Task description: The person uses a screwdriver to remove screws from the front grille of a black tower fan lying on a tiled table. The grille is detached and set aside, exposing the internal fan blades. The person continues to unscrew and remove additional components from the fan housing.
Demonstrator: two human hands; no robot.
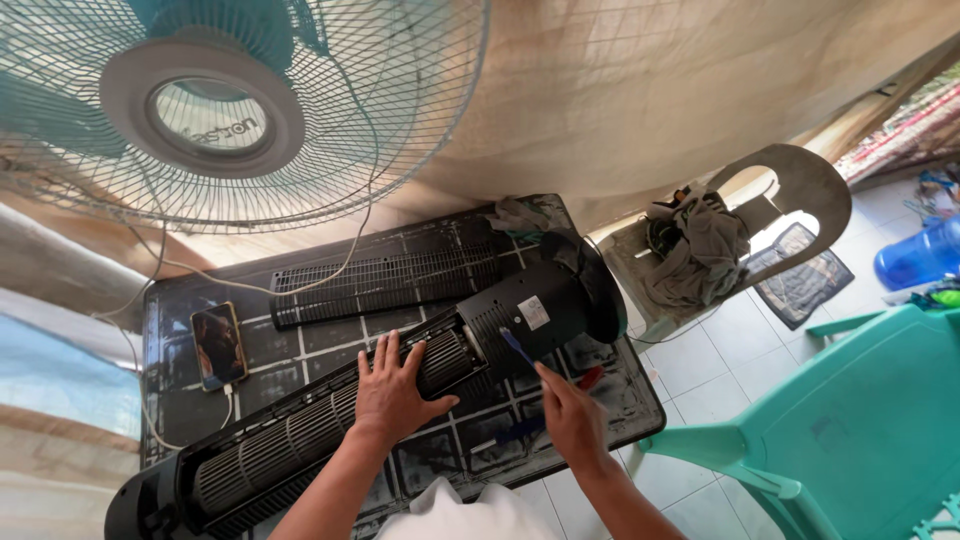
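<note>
While your left hand lies flat and open on the long black tower fan across the dark table's near edge, your right hand pinches a blue-handled screwdriver against it.

Dark table: tower fan, grille, phone, perhaps rag.

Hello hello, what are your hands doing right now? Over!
Left hand flat on the opened tower fan. Right hand holds a blue-handled screwdriver at its black housing. Detached grille lies behind, clear.
</note>
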